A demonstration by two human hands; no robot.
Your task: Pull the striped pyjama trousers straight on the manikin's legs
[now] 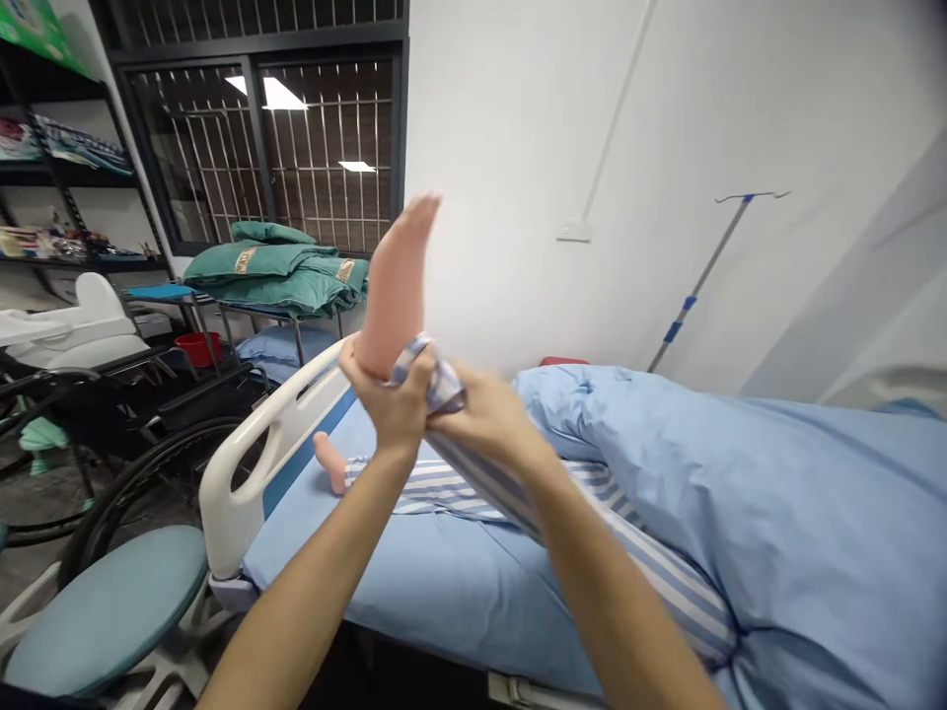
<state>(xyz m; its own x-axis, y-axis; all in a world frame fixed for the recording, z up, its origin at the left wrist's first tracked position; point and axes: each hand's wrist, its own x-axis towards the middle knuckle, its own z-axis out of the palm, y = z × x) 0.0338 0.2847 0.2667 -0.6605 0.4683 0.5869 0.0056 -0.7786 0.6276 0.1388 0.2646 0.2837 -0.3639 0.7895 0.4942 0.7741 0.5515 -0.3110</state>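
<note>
A leg in blue-and-white striped trousers (651,567) is raised off the bed, its bare, smooth, manikin-like foot (396,281) pointing up. My left hand (392,394) is closed around the heel and ankle, with the thumb over the trouser cuff. Just to its right, my right hand (492,414) grips the striped trouser leg (442,385) near the cuff; its fingertips are partly hidden behind the leg. The other foot (329,461) lies on the blue sheet (436,572), with its striped trouser leg (429,483) stretched along the bed. A blue quilt (688,463) covers the upper body area.
A white footboard (222,473) closes the bed's left end. Beyond it stand a wheelchair (148,424), a teal stool (110,602) and folded green bedding (281,271) on a rack. An IV pole (699,281) rises behind the bed by the wall.
</note>
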